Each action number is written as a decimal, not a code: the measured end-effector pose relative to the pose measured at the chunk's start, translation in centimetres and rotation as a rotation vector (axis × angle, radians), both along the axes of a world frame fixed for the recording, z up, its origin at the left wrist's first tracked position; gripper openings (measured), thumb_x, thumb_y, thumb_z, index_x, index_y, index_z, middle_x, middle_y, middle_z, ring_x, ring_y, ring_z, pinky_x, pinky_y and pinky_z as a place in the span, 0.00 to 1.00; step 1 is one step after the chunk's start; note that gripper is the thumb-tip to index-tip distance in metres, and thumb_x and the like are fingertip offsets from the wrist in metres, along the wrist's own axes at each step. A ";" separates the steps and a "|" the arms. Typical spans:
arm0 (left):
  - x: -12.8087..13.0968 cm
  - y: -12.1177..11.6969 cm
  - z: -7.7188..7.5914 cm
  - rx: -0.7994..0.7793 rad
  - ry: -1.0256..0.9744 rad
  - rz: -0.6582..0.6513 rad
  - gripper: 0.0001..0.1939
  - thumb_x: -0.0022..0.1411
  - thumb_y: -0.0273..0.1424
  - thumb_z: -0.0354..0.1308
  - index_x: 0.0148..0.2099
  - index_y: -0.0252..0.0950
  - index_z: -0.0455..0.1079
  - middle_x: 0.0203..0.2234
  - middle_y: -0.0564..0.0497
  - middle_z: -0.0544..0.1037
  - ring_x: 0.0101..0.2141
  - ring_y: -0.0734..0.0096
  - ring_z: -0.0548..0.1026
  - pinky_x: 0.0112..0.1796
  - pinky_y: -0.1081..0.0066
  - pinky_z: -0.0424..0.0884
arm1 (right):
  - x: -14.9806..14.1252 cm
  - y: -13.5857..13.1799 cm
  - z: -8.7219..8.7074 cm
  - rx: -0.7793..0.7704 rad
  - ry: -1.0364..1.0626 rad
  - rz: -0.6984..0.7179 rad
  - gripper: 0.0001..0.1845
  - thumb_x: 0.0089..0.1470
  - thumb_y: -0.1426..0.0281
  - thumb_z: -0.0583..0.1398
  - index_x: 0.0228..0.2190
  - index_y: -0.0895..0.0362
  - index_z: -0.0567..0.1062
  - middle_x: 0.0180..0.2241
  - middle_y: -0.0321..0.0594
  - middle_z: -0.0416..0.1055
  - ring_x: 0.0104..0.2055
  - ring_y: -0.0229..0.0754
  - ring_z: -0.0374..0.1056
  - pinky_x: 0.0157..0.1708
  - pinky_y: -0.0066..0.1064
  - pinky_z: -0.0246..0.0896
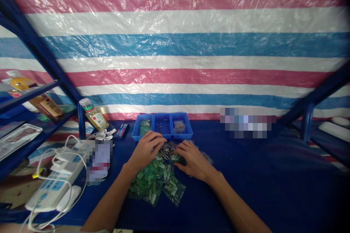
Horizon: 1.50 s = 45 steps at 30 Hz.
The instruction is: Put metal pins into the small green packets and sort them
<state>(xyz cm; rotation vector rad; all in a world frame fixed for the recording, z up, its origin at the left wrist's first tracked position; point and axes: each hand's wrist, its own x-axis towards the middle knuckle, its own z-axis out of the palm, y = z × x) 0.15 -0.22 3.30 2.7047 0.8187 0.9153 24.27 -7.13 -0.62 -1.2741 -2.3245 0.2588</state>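
Both of my hands lie close together over a loose heap of small metal pins (pixel 167 150) on the dark blue tabletop (pixel 246 174). My left hand (pixel 146 149) reaches over the heap's left side, just in front of a blue three-compartment tray (pixel 162 126). My right hand (pixel 193 161) has its fingertips at the heap's right side, on or beside a dark green packet. Below the hands spreads a pile of small green plastic bags (pixel 154 184). The tray holds a green packet, several dark pins and a clear bag. My fingers hide part of the heap.
A white power strip (pixel 51 187) with tangled white cables lies at the left, beside a bottle with a green cap (pixel 94 115). Blue shelf uprights (pixel 81 120) stand on both sides. A striped tarp (pixel 175 45) hangs behind the table.
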 end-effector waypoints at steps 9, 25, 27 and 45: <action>1.5 -1.6 -1.2 0.003 0.102 -0.114 0.12 0.74 0.31 0.53 0.53 0.39 0.76 0.44 0.46 0.79 0.46 0.62 0.74 0.52 0.59 0.69 | -0.2 -0.3 1.0 0.106 0.000 0.068 0.05 0.62 0.74 0.62 0.35 0.53 0.78 0.35 0.40 0.75 0.42 0.47 0.67 0.45 0.40 0.60; 1.6 -1.9 -1.3 -0.027 -0.024 -0.169 0.10 0.69 0.35 0.61 0.48 0.36 0.76 0.41 0.44 0.80 0.43 0.61 0.75 0.49 0.59 0.72 | -0.6 -1.1 0.6 0.289 0.286 0.023 0.10 0.69 0.72 0.54 0.44 0.54 0.76 0.40 0.45 0.77 0.41 0.46 0.71 0.43 0.40 0.68; 1.6 -1.9 -1.4 -0.035 -0.047 -0.170 0.07 0.70 0.32 0.58 0.45 0.36 0.76 0.39 0.44 0.81 0.42 0.62 0.75 0.47 0.59 0.72 | -1.0 -1.2 0.4 0.265 0.312 0.034 0.10 0.70 0.71 0.54 0.46 0.53 0.75 0.42 0.45 0.77 0.42 0.46 0.72 0.44 0.39 0.69; 1.1 -1.2 -2.3 -0.048 -0.106 -0.123 0.11 0.72 0.36 0.57 0.44 0.36 0.77 0.32 0.47 0.81 0.34 0.66 0.75 0.38 0.66 0.72 | -1.9 -0.9 -0.6 0.090 0.491 -0.019 0.09 0.66 0.65 0.61 0.47 0.52 0.74 0.41 0.43 0.79 0.41 0.48 0.77 0.44 0.39 0.72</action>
